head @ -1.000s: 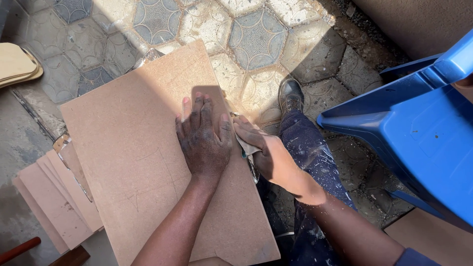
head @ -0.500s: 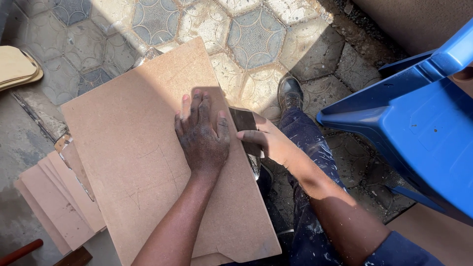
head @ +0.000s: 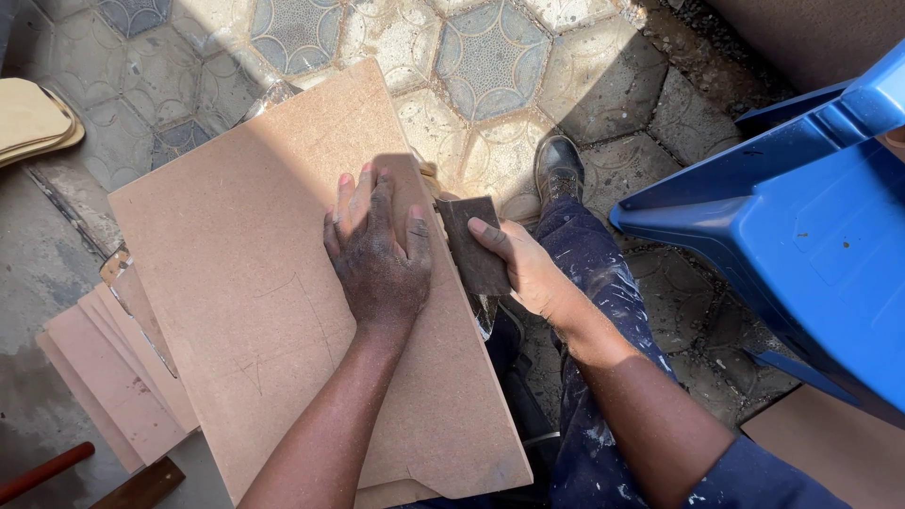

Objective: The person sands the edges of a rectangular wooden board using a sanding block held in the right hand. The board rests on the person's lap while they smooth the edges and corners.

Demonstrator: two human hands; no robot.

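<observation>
A large brown fibreboard panel [head: 245,283] lies tilted across my lap, with faint pencil lines on it. My left hand [head: 377,254] presses flat on the panel near its right edge, fingers spread. My right hand [head: 528,273] grips a dark piece of sandpaper [head: 471,245] held against the panel's right edge, just beside my left hand. My leg in paint-spattered blue trousers [head: 603,292] and a dark boot [head: 558,168] show under the panel.
A blue plastic chair [head: 801,226] stands at the right. Several smaller board offcuts [head: 104,377] lie stacked at the left under the panel. A pale curved board [head: 33,123] sits far left. The patterned hexagonal paving [head: 490,57] lies beyond; a reddish handle [head: 42,471] at bottom left.
My right hand has slid the sandpaper up along the panel's right edge, away from me. My left hand has stayed pressed on the panel.
</observation>
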